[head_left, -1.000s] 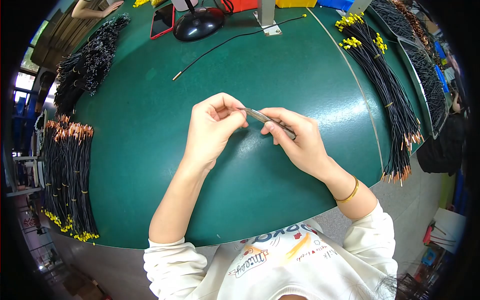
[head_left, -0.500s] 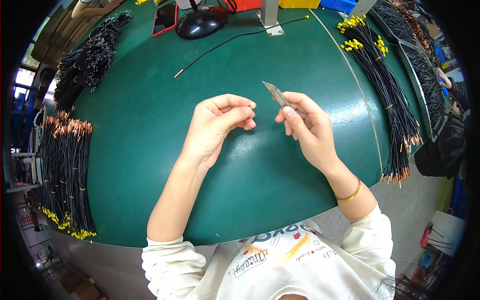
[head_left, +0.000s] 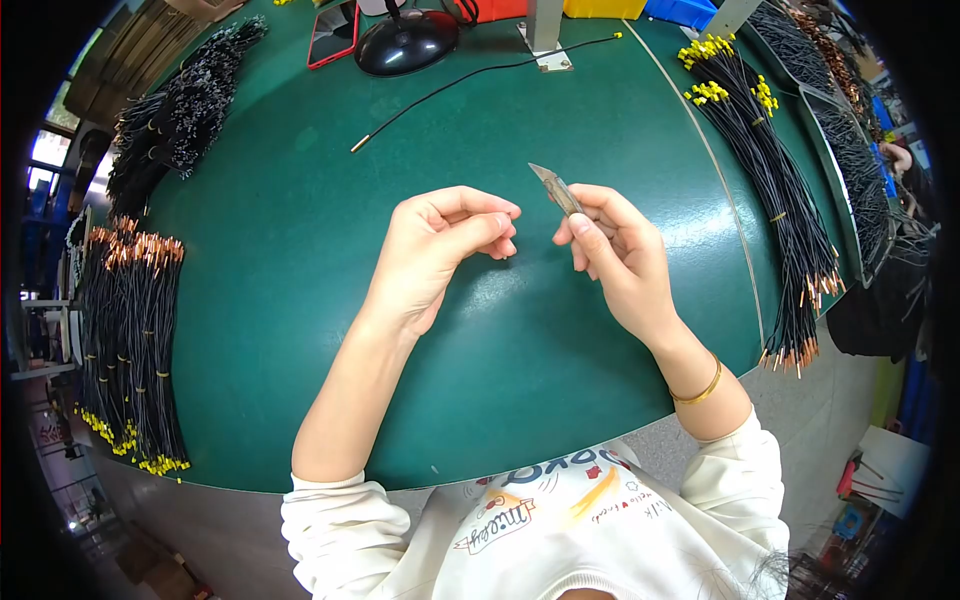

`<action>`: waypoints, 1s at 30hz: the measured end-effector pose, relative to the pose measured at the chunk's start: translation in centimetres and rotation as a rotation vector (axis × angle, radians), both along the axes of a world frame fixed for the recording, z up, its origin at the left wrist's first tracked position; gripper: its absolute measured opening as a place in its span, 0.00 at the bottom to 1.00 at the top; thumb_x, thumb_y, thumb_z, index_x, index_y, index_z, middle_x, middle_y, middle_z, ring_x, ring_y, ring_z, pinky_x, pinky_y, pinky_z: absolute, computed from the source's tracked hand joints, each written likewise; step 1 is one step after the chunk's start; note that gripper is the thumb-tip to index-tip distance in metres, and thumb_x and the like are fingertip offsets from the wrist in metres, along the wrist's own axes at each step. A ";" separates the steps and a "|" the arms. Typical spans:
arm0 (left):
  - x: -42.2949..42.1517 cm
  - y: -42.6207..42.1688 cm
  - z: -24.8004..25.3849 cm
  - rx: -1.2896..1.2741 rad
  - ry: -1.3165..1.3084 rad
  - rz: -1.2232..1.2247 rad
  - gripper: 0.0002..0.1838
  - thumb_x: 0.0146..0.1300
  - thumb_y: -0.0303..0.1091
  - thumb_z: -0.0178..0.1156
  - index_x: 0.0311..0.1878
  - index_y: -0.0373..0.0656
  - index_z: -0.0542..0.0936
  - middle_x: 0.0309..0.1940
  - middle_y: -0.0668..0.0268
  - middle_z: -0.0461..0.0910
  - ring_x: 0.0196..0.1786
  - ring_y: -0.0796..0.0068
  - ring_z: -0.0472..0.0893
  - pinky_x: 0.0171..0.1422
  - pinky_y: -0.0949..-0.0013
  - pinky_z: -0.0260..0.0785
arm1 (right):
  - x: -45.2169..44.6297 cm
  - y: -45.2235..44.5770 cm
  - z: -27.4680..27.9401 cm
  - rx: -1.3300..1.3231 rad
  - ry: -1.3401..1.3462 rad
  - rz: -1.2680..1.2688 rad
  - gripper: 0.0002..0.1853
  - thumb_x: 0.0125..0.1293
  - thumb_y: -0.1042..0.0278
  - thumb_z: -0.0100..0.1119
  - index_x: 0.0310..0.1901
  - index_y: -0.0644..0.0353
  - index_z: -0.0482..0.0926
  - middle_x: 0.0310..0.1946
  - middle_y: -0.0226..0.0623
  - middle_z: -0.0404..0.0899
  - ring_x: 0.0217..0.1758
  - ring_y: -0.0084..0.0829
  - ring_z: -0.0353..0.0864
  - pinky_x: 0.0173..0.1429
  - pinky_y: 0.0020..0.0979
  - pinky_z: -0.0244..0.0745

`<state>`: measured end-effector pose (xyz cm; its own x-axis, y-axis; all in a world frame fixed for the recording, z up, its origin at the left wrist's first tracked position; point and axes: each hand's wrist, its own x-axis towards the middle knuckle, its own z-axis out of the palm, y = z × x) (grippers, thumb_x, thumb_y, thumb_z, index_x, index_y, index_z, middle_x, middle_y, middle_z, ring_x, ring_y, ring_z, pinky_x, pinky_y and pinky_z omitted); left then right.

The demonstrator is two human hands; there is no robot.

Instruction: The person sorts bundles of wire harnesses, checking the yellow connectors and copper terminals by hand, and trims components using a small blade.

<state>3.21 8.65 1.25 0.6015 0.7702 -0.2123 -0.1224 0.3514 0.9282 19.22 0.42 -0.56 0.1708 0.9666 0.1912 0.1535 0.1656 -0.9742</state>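
My right hand (head_left: 622, 250) grips a small craft knife (head_left: 560, 192), its pointed blade tilted up and to the left. Across from it, my left hand (head_left: 440, 235) is closed in a pinch, thumb against the curled fingers. Whatever it may hold is hidden or too small to name. A short gap separates the fingertips from the knife. Beyond both hands, a single black cable (head_left: 455, 83) lies on the green table (head_left: 300, 330), with a metal tip at one end and a yellow cap at the other.
Bundles of black cables with copper tips lie at left (head_left: 130, 340) and right (head_left: 765, 170). A darker cable bundle (head_left: 185, 110) sits at the back left. Along the back are a red-edged phone (head_left: 333, 35), a round black base (head_left: 405, 45) and a metal post (head_left: 543, 28).
My hands keep nearly the same pose, with the left fingertips slightly further right. Another person's forearm at the top left has mostly moved out of view.
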 end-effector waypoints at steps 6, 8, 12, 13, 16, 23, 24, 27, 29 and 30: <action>0.0 0.0 0.0 -0.005 0.002 -0.008 0.05 0.50 0.25 0.56 0.30 0.35 0.76 0.22 0.64 0.75 0.26 0.77 0.74 0.35 0.75 0.68 | 0.2 0.3 -0.2 -0.020 0.013 -0.020 0.12 0.62 0.74 0.44 0.46 0.66 0.67 0.27 0.31 0.73 0.21 0.13 0.65 0.21 0.13 0.58; 0.1 0.0 -0.2 -0.006 0.010 -0.011 0.04 0.50 0.25 0.56 0.30 0.35 0.76 0.22 0.65 0.75 0.26 0.77 0.74 0.35 0.75 0.68 | 0.7 0.7 -0.4 -0.043 0.033 -0.045 0.12 0.61 0.74 0.44 0.47 0.66 0.67 0.30 0.32 0.72 0.21 0.13 0.65 0.20 0.13 0.57; 0.2 0.1 -0.5 -0.012 0.022 -0.001 0.04 0.51 0.26 0.56 0.30 0.35 0.76 0.21 0.66 0.74 0.25 0.78 0.74 0.35 0.75 0.68 | 2.2 1.6 0.1 -0.078 0.018 -0.210 0.13 0.59 0.75 0.46 0.47 0.62 0.68 0.35 0.34 0.71 0.25 0.16 0.68 0.26 0.16 0.63; 0.2 0.1 -0.5 -0.020 0.022 0.004 0.04 0.51 0.26 0.56 0.30 0.36 0.76 0.21 0.66 0.74 0.25 0.78 0.74 0.35 0.75 0.68 | 2.8 1.8 0.0 -0.075 0.014 -0.211 0.13 0.59 0.75 0.46 0.47 0.62 0.68 0.35 0.34 0.71 0.25 0.16 0.68 0.26 0.16 0.63; 0.1 0.1 -0.6 -0.023 0.005 -0.004 0.04 0.51 0.26 0.55 0.30 0.36 0.76 0.21 0.66 0.74 0.25 0.79 0.74 0.34 0.76 0.68 | 4.3 2.2 -0.9 -0.073 -0.487 -0.261 0.14 0.56 0.74 0.49 0.45 0.57 0.70 0.43 0.36 0.69 0.38 0.25 0.70 0.42 0.25 0.67; 0.0 -0.3 -0.1 0.024 -0.025 -0.053 0.05 0.52 0.26 0.55 0.31 0.36 0.76 0.22 0.66 0.75 0.25 0.80 0.74 0.33 0.78 0.67 | 4.1 2.6 -1.7 0.142 -0.746 -0.428 0.15 0.51 0.72 0.54 0.43 0.54 0.73 0.48 0.36 0.66 0.53 0.37 0.62 0.58 0.36 0.55; 0.0 -0.4 -0.2 0.020 -0.028 -0.061 0.04 0.52 0.26 0.55 0.31 0.35 0.76 0.22 0.66 0.75 0.25 0.80 0.74 0.33 0.78 0.67 | 4.1 2.6 -1.7 0.151 -0.765 -0.435 0.15 0.50 0.72 0.54 0.43 0.53 0.73 0.49 0.37 0.65 0.54 0.38 0.61 0.59 0.36 0.54; 0.4 -0.6 -0.2 0.031 -0.047 -0.098 0.04 0.52 0.25 0.55 0.31 0.35 0.75 0.22 0.66 0.75 0.25 0.80 0.74 0.33 0.78 0.67 | 3.9 3.2 -2.6 0.191 -0.830 -0.483 0.15 0.48 0.73 0.54 0.41 0.53 0.74 0.48 0.36 0.66 0.54 0.38 0.61 0.58 0.37 0.54; 0.7 -1.2 -0.4 0.059 -0.060 -0.083 0.04 0.52 0.25 0.54 0.31 0.35 0.74 0.22 0.66 0.74 0.25 0.80 0.74 0.32 0.78 0.67 | 3.8 3.2 -2.7 0.215 -0.880 -0.538 0.14 0.47 0.74 0.55 0.40 0.52 0.74 0.47 0.36 0.67 0.53 0.39 0.61 0.58 0.37 0.54; 1.1 -1.5 -0.3 0.083 -0.071 -0.082 0.03 0.53 0.25 0.54 0.31 0.35 0.74 0.22 0.66 0.74 0.25 0.80 0.74 0.32 0.78 0.67 | 3.4 3.1 -2.5 0.258 -0.862 -0.497 0.14 0.46 0.74 0.55 0.38 0.52 0.74 0.46 0.36 0.68 0.53 0.39 0.61 0.58 0.37 0.54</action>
